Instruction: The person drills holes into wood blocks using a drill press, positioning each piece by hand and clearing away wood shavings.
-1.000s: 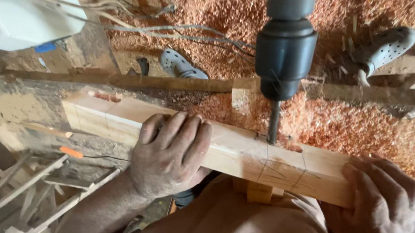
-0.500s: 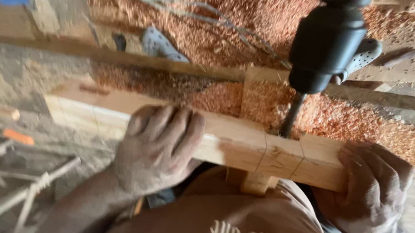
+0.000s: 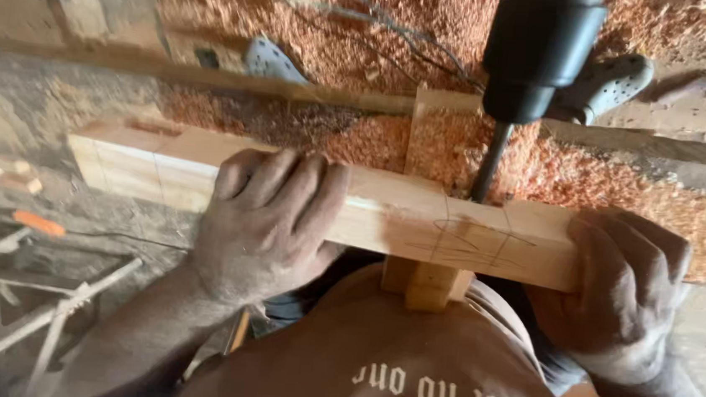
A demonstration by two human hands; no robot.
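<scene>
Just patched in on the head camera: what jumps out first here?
A black drill hangs top centre-right, its bit meeting the far edge of a pale wooden beam beside pencil lines. The left hand clamps over the beam's middle and the right hand grips its right end. Reddish sawdust covers the ground beyond.

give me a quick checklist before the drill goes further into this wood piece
1. Left hand gripping the wooden beam from above: ok.
2. Right hand holding the beam's end: ok.
3. Drill bit meets the beam's top by the pencil marks: ok.
4. Fingers away from the bit: ok, though the right hand is the nearer one.
5. Bit plumb: cannot tell, it looks tilted from this view.
6. Support block firmly under the beam: cannot tell.
</scene>
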